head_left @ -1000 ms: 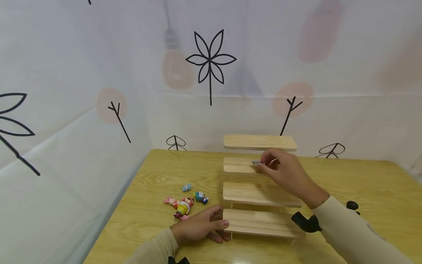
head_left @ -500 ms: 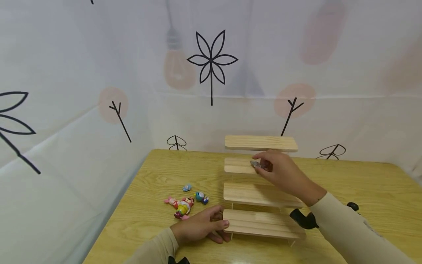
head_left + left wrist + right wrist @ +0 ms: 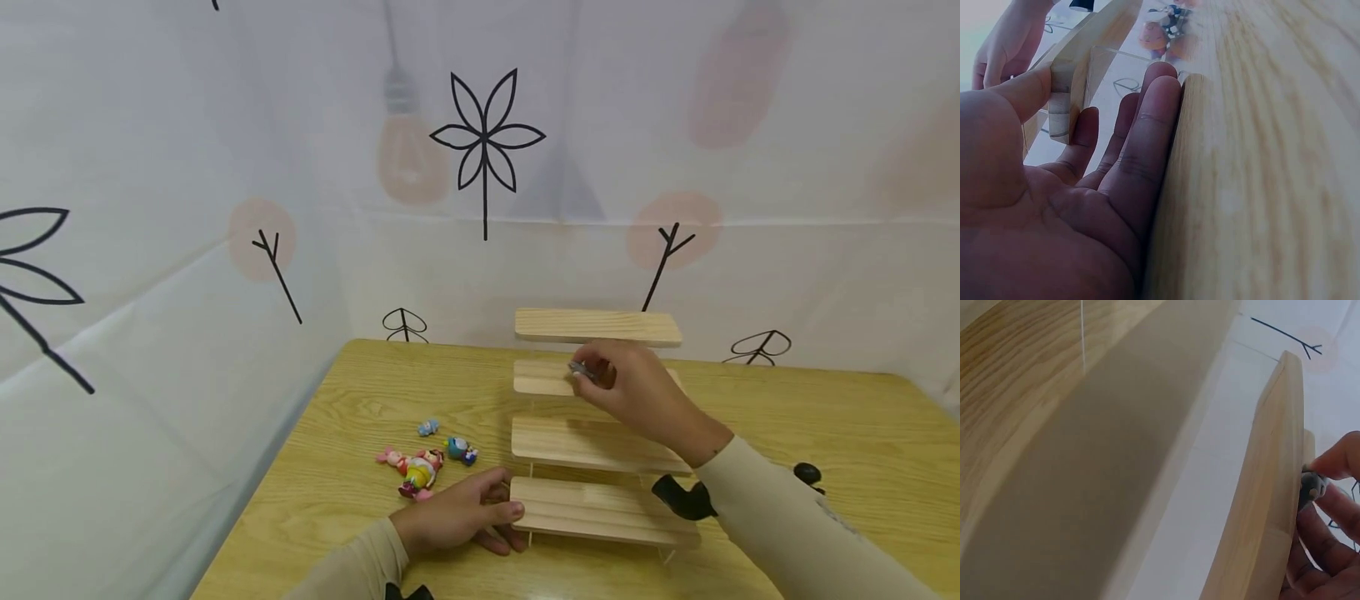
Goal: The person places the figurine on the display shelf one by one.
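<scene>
My right hand [image 3: 633, 392] pinches a small grey figurine [image 3: 582, 370] between thumb and fingers, close over the second board from the top of a tiered wooden display shelf [image 3: 570, 450]. The right wrist view shows the dark grey figurine [image 3: 1311, 487] right at the board's edge, its far side hidden by fingers. At the shelf's lower left, my left hand [image 3: 468, 512] holds the end of the lowest board, thumb at its front corner. In the left wrist view the board's end [image 3: 1063, 100] sits between thumb and a fingertip, while the other fingers extend low along the tabletop.
Several small toy figurines lie left of the shelf: a light blue one [image 3: 427, 427], a teal one [image 3: 461, 450] and a cluster with a yellow-clad figure [image 3: 420, 473]. A black object [image 3: 807, 473] shows behind the right sleeve. Printed white cloth [image 3: 322, 167] hangs behind the wooden table [image 3: 360, 392].
My right hand has shifted slightly left along the second board, and its fingers have changed their hold on the grey figurine, which has turned a little. The left hand keeps its place.
</scene>
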### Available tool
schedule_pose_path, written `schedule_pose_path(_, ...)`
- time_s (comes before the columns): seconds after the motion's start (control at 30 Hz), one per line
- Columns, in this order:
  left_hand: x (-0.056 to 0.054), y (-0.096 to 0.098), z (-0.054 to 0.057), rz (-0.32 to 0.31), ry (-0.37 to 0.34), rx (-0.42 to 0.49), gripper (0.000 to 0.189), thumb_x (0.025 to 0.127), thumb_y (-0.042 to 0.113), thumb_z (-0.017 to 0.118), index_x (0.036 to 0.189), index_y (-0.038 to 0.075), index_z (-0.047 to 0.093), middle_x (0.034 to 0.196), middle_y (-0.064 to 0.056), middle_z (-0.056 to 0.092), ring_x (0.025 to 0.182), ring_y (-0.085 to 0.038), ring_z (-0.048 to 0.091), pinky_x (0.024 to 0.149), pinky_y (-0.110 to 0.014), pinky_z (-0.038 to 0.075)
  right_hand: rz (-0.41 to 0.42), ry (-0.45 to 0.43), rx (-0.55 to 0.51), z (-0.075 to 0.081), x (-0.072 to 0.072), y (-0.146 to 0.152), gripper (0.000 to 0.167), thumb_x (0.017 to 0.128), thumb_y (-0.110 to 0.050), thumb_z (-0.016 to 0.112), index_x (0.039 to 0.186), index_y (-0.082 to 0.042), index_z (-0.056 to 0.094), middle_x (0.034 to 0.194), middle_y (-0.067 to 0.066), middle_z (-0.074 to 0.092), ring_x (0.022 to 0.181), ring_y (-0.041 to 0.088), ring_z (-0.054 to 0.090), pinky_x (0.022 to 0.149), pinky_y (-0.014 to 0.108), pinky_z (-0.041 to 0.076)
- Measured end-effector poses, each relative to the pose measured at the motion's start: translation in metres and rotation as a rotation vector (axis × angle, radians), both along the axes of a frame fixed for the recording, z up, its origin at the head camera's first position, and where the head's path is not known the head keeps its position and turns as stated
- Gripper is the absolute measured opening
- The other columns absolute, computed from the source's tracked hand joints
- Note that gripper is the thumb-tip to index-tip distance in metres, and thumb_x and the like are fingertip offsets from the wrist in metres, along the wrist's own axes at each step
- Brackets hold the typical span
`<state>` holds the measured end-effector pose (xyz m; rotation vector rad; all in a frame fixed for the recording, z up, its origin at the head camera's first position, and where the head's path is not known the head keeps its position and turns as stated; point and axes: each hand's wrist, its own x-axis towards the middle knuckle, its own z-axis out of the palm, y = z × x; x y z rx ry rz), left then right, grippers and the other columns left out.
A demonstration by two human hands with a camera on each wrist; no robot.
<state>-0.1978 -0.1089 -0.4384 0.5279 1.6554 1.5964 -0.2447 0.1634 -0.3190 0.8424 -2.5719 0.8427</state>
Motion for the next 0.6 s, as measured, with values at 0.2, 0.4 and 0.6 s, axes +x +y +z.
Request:
schedule_pose_path(0.2, 0.0, 0.0, -0.001, -0.004, 0.005, 0.01, 0.032, 0.105, 0.032, 0.054, 0.122, 0.008, 0.042, 0.116, -0.01, 0.063, 0.103, -0.028, 0.071, 0.084, -0.037, 0.061, -0.001, -0.021, -0.104, 0.0, -0.002, -0.003, 0.013, 0.093, -0.012, 0.071, 0.106, -0.011, 0.066, 0.089, -0.002, 0.07, 0.074, 0.008, 0.064, 0.063, 0.023, 0.055)
schedule_pose_path(0.4, -0.001, 0.0, -0.001, -0.014, 0.008, 0.02, 0.027, 0.105, 0.033, 0.053, 0.113, 0.01, 0.04, 0.115, -0.009, 0.063, 0.104, -0.028, 0.071, 0.084, -0.037, 0.062, 0.042, -0.094, -0.196, -0.002, -0.005, -0.008, 0.013, 0.095, -0.011, 0.069, 0.108, -0.011, 0.065, 0.096, 0.003, 0.071, 0.083, 0.013, 0.068, 0.069, 0.025, 0.059)
schedule_pose_path(0.6, -0.001, 0.0, -0.002, -0.015, 0.002, 0.02, 0.028, 0.105, 0.033, 0.053, 0.115, 0.009, 0.042, 0.116, -0.009, 0.063, 0.104, -0.028, 0.071, 0.084, -0.038, 0.061, 0.054, -0.175, -0.232, -0.005, -0.006, -0.014, 0.014, 0.097, -0.016, 0.068, 0.109, -0.012, 0.064, 0.102, 0.005, 0.071, 0.087, 0.014, 0.07, 0.07, 0.025, 0.059)
